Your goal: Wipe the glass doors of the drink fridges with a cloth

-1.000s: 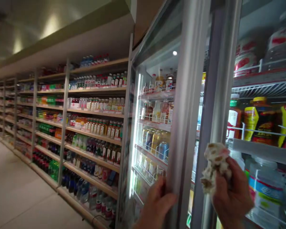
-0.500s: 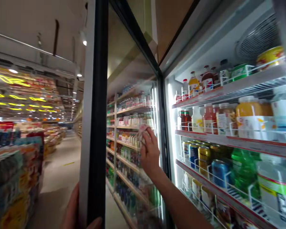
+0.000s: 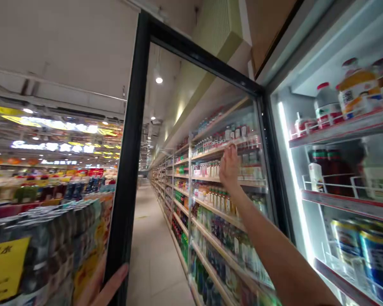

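Note:
The black-framed glass door (image 3: 128, 170) of a drinks fridge stands swung open in front of me. At the lower left, my left hand (image 3: 110, 285) is closed around the door's outer edge, its thumb on the black frame and the other fingers partly hidden. My right arm reaches across to the inner side of the glass. Up high, near the hinge side, my right hand (image 3: 230, 168) is pressed to the pane with its fingers together. The pale, crumpled cloth seen in it earlier is now almost wholly hidden behind the fingers.
Right of the door, the lit fridge holds bottles (image 3: 359, 95) and cans (image 3: 378, 259) on wire-railed shelves (image 3: 347, 199). Through the glass run long shelves of drinks beside an aisle floor (image 3: 158, 255). Stacked packs (image 3: 51, 238) with a yellow sign (image 3: 8, 267) stand close at left.
My right hand has moved up the glass, and the cloth has gone from view behind its fingers. My view has turned left, showing more of the pane. My left hand stays on the door edge.

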